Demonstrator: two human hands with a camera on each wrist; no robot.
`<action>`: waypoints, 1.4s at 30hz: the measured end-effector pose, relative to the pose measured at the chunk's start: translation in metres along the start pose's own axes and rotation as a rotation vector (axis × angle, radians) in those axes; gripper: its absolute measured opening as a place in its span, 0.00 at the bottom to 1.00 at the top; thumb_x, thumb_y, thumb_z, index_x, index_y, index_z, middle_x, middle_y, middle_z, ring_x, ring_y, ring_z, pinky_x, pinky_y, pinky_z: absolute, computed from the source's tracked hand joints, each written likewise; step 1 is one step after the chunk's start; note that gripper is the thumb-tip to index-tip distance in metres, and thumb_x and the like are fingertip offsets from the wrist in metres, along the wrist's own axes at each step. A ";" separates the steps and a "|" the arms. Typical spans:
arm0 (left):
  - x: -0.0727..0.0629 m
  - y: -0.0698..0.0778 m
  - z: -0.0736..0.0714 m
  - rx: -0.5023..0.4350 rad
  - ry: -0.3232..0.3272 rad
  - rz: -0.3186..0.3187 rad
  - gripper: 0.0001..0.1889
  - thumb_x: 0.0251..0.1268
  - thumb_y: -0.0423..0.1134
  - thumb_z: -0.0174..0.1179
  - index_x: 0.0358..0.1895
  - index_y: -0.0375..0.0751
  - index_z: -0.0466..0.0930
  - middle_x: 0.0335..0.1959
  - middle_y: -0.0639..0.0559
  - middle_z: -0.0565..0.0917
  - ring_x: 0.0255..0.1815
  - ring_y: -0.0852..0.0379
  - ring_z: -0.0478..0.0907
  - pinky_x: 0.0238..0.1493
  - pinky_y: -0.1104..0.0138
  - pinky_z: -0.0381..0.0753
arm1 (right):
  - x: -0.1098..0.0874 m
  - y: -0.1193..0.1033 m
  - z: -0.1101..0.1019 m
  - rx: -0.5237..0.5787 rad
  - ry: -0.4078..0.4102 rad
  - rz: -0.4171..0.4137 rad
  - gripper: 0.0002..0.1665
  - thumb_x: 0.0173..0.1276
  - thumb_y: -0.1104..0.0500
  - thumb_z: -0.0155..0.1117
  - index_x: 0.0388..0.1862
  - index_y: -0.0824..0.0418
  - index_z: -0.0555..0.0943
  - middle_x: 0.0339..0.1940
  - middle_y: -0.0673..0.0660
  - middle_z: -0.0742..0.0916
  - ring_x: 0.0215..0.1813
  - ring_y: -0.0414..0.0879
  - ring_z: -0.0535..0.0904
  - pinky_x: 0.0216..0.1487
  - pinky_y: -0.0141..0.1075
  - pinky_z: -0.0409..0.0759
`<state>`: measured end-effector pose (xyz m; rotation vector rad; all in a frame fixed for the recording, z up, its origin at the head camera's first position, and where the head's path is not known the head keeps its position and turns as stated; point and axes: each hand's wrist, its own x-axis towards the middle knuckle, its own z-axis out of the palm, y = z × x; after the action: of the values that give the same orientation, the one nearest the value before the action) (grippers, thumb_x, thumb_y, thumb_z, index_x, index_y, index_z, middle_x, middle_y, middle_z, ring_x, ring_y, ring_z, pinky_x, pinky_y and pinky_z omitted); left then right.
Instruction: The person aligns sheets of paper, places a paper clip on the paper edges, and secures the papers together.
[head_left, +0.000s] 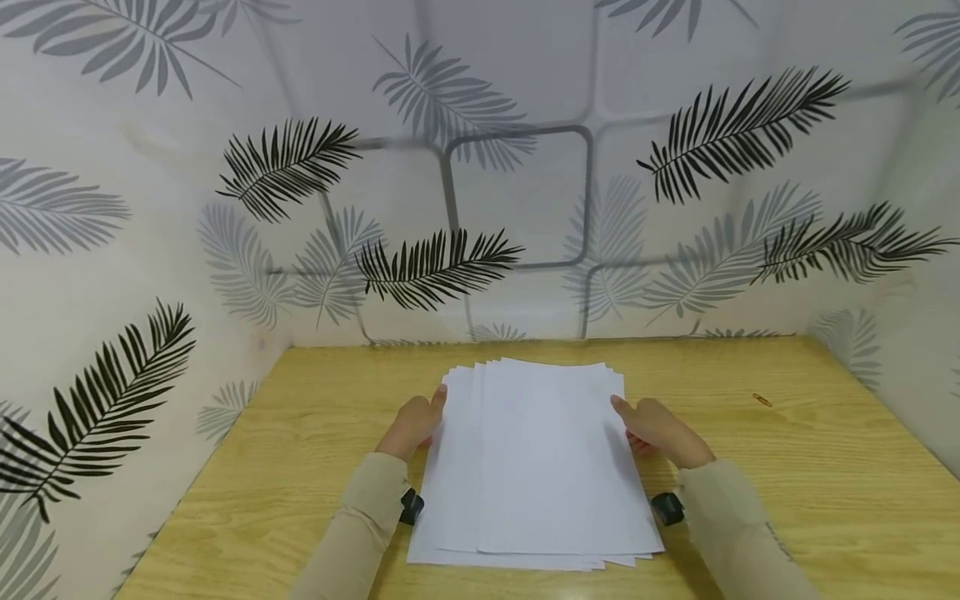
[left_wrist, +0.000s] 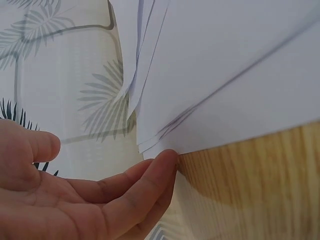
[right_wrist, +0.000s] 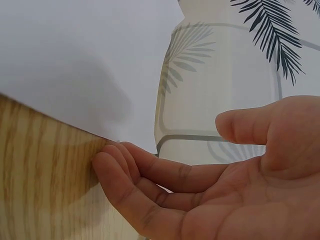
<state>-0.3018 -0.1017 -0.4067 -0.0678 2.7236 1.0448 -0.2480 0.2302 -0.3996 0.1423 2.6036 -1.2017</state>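
A loosely squared stack of white paper sheets lies on the wooden table, its edges fanned out unevenly at the top, left and bottom. At its left edge is my left hand, thumb raised apart from the sheets. In the left wrist view the relaxed fingertips meet the paper's edge near a corner. My right hand is at the opposite edge. The right wrist view has its gently bent fingers touching the paper's lower edge, with the thumb held away. Neither thumb presses on the paper.
An orange paper clip lies on the wooden table to the right of the stack. Walls with a feather-leaf pattern enclose the table at the back and both sides. Small black devices sit at both wrists.
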 end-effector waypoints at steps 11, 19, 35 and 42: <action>-0.002 0.007 0.004 -0.010 -0.002 -0.015 0.34 0.79 0.54 0.34 0.58 0.19 0.68 0.32 0.39 0.77 0.23 0.51 0.73 0.31 0.65 0.72 | 0.001 -0.002 0.004 0.007 0.024 0.006 0.29 0.79 0.48 0.41 0.29 0.72 0.70 0.22 0.58 0.75 0.24 0.46 0.71 0.28 0.34 0.76; -0.001 0.012 0.009 0.002 -0.006 -0.001 0.34 0.79 0.54 0.34 0.54 0.19 0.71 0.27 0.41 0.76 0.23 0.50 0.75 0.33 0.65 0.71 | 0.003 -0.003 0.006 0.009 0.033 0.019 0.29 0.79 0.48 0.40 0.31 0.74 0.70 0.23 0.59 0.75 0.25 0.47 0.72 0.29 0.35 0.77; -0.005 0.019 0.019 -0.026 -0.005 0.039 0.33 0.79 0.53 0.35 0.50 0.19 0.73 0.22 0.43 0.74 0.22 0.51 0.74 0.30 0.66 0.70 | 0.005 -0.007 0.014 0.008 0.021 -0.003 0.29 0.79 0.48 0.40 0.31 0.74 0.71 0.22 0.58 0.76 0.23 0.45 0.72 0.28 0.35 0.78; -0.004 0.021 0.021 -0.043 -0.015 0.033 0.34 0.79 0.54 0.36 0.57 0.18 0.69 0.36 0.37 0.79 0.26 0.48 0.78 0.38 0.62 0.75 | 0.006 -0.009 0.015 0.011 0.031 0.000 0.29 0.78 0.48 0.41 0.33 0.74 0.71 0.23 0.59 0.76 0.24 0.46 0.72 0.29 0.35 0.79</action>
<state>-0.2959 -0.0717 -0.4073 -0.0216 2.6984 1.1085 -0.2526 0.2129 -0.4045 0.1647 2.6242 -1.2237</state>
